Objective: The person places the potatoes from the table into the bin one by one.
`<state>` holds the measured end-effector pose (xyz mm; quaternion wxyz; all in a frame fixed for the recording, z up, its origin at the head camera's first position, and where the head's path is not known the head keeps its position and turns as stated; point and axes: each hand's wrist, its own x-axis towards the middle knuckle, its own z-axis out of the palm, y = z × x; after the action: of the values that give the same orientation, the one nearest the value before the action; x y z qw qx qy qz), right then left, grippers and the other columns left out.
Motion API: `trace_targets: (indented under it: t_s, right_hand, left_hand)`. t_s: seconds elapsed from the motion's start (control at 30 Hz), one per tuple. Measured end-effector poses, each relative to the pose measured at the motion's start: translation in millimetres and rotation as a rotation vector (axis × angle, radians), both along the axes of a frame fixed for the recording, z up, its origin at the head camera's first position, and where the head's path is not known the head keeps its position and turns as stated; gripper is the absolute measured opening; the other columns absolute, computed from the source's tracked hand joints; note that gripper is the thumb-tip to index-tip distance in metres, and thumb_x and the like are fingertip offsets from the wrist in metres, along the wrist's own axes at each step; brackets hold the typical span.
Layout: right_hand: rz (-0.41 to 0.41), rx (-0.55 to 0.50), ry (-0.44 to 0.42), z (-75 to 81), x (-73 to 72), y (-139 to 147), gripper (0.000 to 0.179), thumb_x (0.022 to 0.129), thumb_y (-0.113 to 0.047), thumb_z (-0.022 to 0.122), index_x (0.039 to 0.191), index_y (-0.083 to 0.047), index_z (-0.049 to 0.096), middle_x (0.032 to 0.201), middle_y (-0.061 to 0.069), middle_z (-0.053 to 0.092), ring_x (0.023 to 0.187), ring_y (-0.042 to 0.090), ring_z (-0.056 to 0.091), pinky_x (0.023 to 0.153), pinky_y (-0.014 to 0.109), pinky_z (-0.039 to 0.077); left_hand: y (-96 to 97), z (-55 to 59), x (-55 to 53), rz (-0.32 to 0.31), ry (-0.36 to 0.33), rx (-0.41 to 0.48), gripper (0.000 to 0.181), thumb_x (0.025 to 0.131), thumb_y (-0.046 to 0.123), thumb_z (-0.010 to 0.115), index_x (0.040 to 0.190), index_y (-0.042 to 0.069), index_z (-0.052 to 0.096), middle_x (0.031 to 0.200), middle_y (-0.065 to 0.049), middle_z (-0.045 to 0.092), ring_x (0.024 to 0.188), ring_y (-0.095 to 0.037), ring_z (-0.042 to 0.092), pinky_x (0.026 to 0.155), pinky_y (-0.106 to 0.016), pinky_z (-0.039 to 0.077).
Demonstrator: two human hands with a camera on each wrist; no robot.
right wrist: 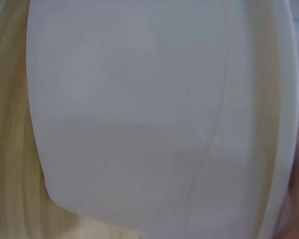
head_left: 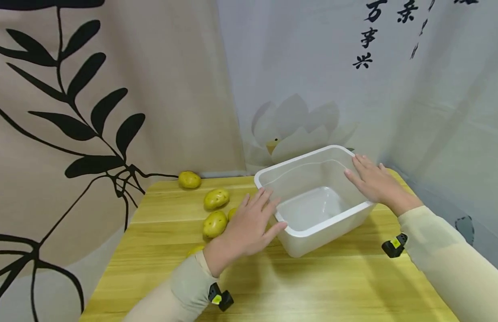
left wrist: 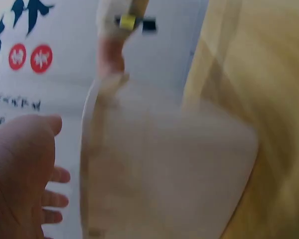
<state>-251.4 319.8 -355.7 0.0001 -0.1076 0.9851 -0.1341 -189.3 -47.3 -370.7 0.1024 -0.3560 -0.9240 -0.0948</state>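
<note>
A white rectangular plastic tub stands at an angle on the wooden table, and nothing shows inside it. My left hand is over its left end, fingers spread and fairly straight. In the left wrist view that hand appears apart from the tub's wall. My right hand rests at the right rim with extended fingers; only its edge shows in the right wrist view beside the tub. Several yellow potatoes lie left of the tub, among them one potato beside my left hand, which partly hides others.
Another potato sits at the table's back edge, with a second potato nearer. The light wooden table extends in front of the tub. Printed cloth hangs behind the table, and a grey-white cloth hangs at the right.
</note>
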Motion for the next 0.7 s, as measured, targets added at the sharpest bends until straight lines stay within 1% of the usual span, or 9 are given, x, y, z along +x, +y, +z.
trace_targets:
  t_s: [0.07, 0.17, 0.27, 0.37, 0.43, 0.53, 0.63, 0.7]
  right_hand:
    - [0.008, -0.008, 0.023, -0.3, 6.7, -5, 0.077, 0.102, -0.054, 0.023, 0.150, 0.005, 0.013, 0.157, 0.023, 0.007, 0.143, 0.042, 0.003, 0.107, 0.068, 0.001]
    - [0.037, 0.001, 0.059, -2.3, 17.4, -15, 0.074, 0.103, -0.050, 0.024, 0.150, 0.007, 0.016, 0.156, 0.025, 0.011, 0.143, 0.043, 0.008, 0.107, 0.068, 0.005]
    - [0.064, 0.004, 0.070, -4.4, 27.0, -25, 0.073, 0.103, -0.050, 0.026, 0.150, 0.005, 0.016, 0.157, 0.024, 0.011, 0.143, 0.042, 0.009, 0.107, 0.067, 0.007]
    - [0.068, -0.002, 0.068, -7.8, 34.4, -32, 0.074, 0.102, -0.052, 0.028, 0.151, 0.003, 0.016, 0.158, 0.021, 0.010, 0.144, 0.040, 0.008, 0.107, 0.067, 0.006]
    - [0.061, -0.009, 0.057, -10.3, 38.3, -35, 0.076, 0.102, -0.054, 0.029, 0.152, 0.001, 0.014, 0.159, 0.018, 0.009, 0.144, 0.038, 0.006, 0.108, 0.066, 0.005]
    - [0.057, -0.006, 0.060, -14.0, 40.9, -37, 0.077, 0.101, -0.056, 0.029, 0.152, 0.000, 0.015, 0.159, 0.016, 0.009, 0.145, 0.037, 0.005, 0.108, 0.066, 0.006]
    - [0.055, 0.006, 0.071, -15.5, 41.2, -39, 0.077, 0.101, -0.057, 0.028, 0.152, -0.001, 0.015, 0.159, 0.014, 0.009, 0.145, 0.035, 0.005, 0.109, 0.065, 0.006]
    - [0.055, 0.016, 0.075, -15.7, 40.3, -40, 0.077, 0.101, -0.057, 0.027, 0.152, -0.002, 0.015, 0.159, 0.014, 0.009, 0.146, 0.034, 0.005, 0.109, 0.064, 0.006]
  left_hand:
    - [-3.9, 5.7, -17.6, -0.008, -0.011, -0.005, 0.068, 0.099, 0.060, 0.027, 0.149, 0.014, 0.035, 0.156, -0.011, 0.026, 0.144, -0.029, 0.017, 0.111, -0.057, 0.020]
    - [-8.2, 10.7, -47.6, -0.002, -0.020, -0.027, 0.069, 0.099, 0.060, 0.027, 0.150, 0.013, 0.033, 0.156, -0.012, 0.025, 0.145, -0.029, 0.016, 0.111, -0.057, 0.020]
    - [-8.7, 11.1, -77.6, 0.001, -0.034, -0.052, 0.072, 0.098, 0.063, 0.024, 0.152, 0.015, 0.028, 0.157, -0.009, 0.022, 0.145, -0.028, 0.015, 0.112, -0.056, 0.017]
    - [-4.7, 10.7, -101.3, -0.015, -0.077, -0.073, 0.075, 0.097, 0.066, 0.022, 0.154, 0.018, 0.023, 0.159, -0.005, 0.019, 0.146, -0.025, 0.011, 0.113, -0.055, 0.015]
    - [-0.7, 10.0, -113.2, -0.033, -0.118, -0.087, 0.075, 0.096, 0.067, 0.021, 0.154, 0.020, 0.020, 0.159, -0.002, 0.017, 0.146, -0.024, 0.010, 0.113, -0.056, 0.015]
    - [5.4, 8.5, -125.3, -0.044, -0.194, -0.117, 0.078, 0.093, 0.071, 0.019, 0.155, 0.025, 0.014, 0.160, 0.003, 0.012, 0.147, -0.021, 0.006, 0.113, -0.056, 0.012]
    - [9.6, 6.3, -132.3, -0.048, -0.255, -0.127, 0.082, 0.091, 0.074, 0.017, 0.155, 0.024, 0.011, 0.160, 0.005, 0.009, 0.147, -0.019, 0.004, 0.113, -0.056, 0.011]
    - [11.1, 4.5, -134.7, -0.047, -0.274, -0.124, 0.084, 0.090, 0.076, 0.016, 0.155, 0.023, 0.010, 0.160, 0.005, 0.007, 0.147, -0.019, 0.003, 0.113, -0.056, 0.010]
